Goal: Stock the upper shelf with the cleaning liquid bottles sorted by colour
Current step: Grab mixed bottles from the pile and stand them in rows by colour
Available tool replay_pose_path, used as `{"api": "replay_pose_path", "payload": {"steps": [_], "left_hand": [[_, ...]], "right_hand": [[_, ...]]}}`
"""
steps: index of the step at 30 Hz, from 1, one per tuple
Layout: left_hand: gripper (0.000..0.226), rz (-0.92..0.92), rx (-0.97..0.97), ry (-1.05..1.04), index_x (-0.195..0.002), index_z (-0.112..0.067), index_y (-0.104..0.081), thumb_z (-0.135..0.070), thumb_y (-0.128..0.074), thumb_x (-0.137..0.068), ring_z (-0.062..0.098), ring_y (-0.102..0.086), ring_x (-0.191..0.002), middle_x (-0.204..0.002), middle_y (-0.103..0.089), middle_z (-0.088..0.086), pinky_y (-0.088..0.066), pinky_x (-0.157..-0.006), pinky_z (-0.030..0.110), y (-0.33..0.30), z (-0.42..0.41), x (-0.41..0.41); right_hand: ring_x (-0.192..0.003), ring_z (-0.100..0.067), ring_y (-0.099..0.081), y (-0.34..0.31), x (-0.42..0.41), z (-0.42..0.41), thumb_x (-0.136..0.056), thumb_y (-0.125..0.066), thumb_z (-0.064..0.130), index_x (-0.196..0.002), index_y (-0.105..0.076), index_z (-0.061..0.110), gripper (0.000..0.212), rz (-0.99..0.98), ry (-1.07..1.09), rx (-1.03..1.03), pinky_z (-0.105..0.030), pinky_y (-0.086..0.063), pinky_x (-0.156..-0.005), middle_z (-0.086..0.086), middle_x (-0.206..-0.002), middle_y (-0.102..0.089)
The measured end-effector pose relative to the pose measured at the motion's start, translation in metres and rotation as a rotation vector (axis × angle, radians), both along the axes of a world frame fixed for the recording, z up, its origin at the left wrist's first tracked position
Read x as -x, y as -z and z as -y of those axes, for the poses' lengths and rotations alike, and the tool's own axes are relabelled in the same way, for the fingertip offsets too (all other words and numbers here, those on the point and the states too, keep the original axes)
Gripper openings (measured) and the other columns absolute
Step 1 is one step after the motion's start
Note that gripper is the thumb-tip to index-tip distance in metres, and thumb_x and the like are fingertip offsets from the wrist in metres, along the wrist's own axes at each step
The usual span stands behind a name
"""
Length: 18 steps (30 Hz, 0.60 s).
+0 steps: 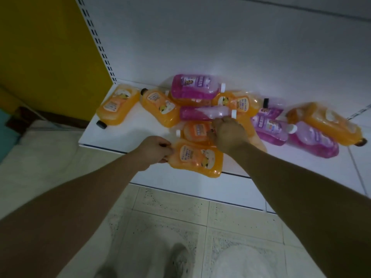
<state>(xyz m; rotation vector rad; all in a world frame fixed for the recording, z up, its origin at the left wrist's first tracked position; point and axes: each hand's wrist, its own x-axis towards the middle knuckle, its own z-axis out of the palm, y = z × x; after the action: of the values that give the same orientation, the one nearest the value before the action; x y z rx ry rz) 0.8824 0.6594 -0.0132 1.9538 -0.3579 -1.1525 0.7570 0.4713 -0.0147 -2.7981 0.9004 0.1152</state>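
Bottles lie jumbled flat on the low shelf (124,135), the pile's centre under the right hand (227,133), with one bottle (118,104) off alone at nine o'clock near the shelf's left end. At six o'clock the front bottle (197,158) overhangs the shelf's front edge, the left hand (155,150) at its left end. Out at three o'clock, the far-right bottle (329,122) lies across its neighbour (313,142).

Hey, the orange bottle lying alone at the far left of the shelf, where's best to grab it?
Probably round the narrow neck just above the black cap of the far-left orange bottle. It lies flat, cap toward the shelf's front edge, so come from the front; nothing crowds it.
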Motion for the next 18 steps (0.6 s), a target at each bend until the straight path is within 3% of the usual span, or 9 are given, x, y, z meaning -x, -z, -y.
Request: {"api": "replay_pose_path", "payload": {"steps": [2, 4, 7, 10, 15, 18], "left_hand": [[0.020, 0.067, 0.016, 0.021, -0.095, -0.011, -0.060, -0.001, -0.070, -0.080, 0.021, -0.060, -0.083, -0.094, -0.060, 0.006, -0.055, -0.080, 0.039, -0.012, -0.006, -0.015], [0.028, 0.249, 0.018, 0.061, -0.102, -0.012, -0.061, -0.006, -0.074, -0.077, 0.020, -0.059, -0.087, -0.099, -0.058, 0.004, -0.054, -0.083, 0.038, -0.026, -0.009, -0.032], [0.043, 0.570, -0.015, 0.202, -0.118, -0.015, -0.059, -0.015, -0.074, -0.078, 0.013, -0.050, -0.101, -0.114, -0.051, 0.000, -0.041, -0.084, 0.024, -0.047, -0.008, -0.052], [0.052, 0.751, 0.033, 0.302, -0.129, -0.016, -0.051, -0.015, -0.071, -0.081, 0.014, -0.044, -0.116, -0.129, -0.044, 0.002, -0.031, -0.088, 0.018, -0.056, -0.004, -0.060], [0.074, 0.820, 0.094, 0.242, -0.145, -0.014, -0.032, -0.013, -0.070, -0.081, 0.023, -0.031, -0.134, -0.147, -0.033, 0.009, -0.025, -0.104, 0.026, -0.042, -0.002, -0.052], [0.084, 0.610, 0.159, 0.159, -0.145, -0.023, -0.029, -0.011, -0.076, -0.076, 0.016, -0.036, -0.128, -0.144, -0.034, 0.001, -0.033, -0.094, 0.023, -0.034, -0.001, -0.042]], "right_hand": [[-0.125, -0.031, -0.042, -0.005, -0.005, 0.002, -0.095, -0.051, 0.033, -0.138, -0.041, 0.019, 0.046, 0.055, 0.000, 0.066, -0.044, -0.041, -0.101, -0.012, -0.133, -0.046], [-0.134, -0.033, -0.031, -0.008, -0.014, 0.001, -0.092, -0.056, 0.031, -0.144, -0.032, 0.023, 0.058, 0.089, 0.034, 0.088, -0.049, -0.032, -0.109, -0.013, -0.142, -0.036], [-0.144, -0.037, -0.013, -0.007, -0.028, 0.001, -0.091, -0.059, 0.030, -0.151, -0.016, 0.023, 0.075, -0.020, 0.101, 0.086, -0.053, -0.018, -0.114, -0.013, -0.156, -0.017], [-0.143, -0.038, -0.019, -0.006, -0.033, 0.008, -0.088, -0.062, 0.029, -0.149, -0.022, 0.020, 0.074, -0.093, 0.155, 0.134, -0.054, -0.019, -0.114, -0.015, -0.153, -0.027], [-0.133, -0.041, -0.035, -0.018, -0.029, 0.014, -0.094, -0.049, 0.037, -0.139, -0.039, 0.023, 0.048, 0.045, 0.147, 0.059, -0.055, -0.028, -0.109, -0.010, -0.141, -0.046], [-0.117, -0.040, -0.050, -0.035, -0.030, 0.010, -0.090, -0.060, 0.034, -0.135, -0.041, 0.021, 0.050, 0.220, 0.130, -0.056, -0.045, -0.045, -0.094, -0.012, -0.128, -0.055]]}}
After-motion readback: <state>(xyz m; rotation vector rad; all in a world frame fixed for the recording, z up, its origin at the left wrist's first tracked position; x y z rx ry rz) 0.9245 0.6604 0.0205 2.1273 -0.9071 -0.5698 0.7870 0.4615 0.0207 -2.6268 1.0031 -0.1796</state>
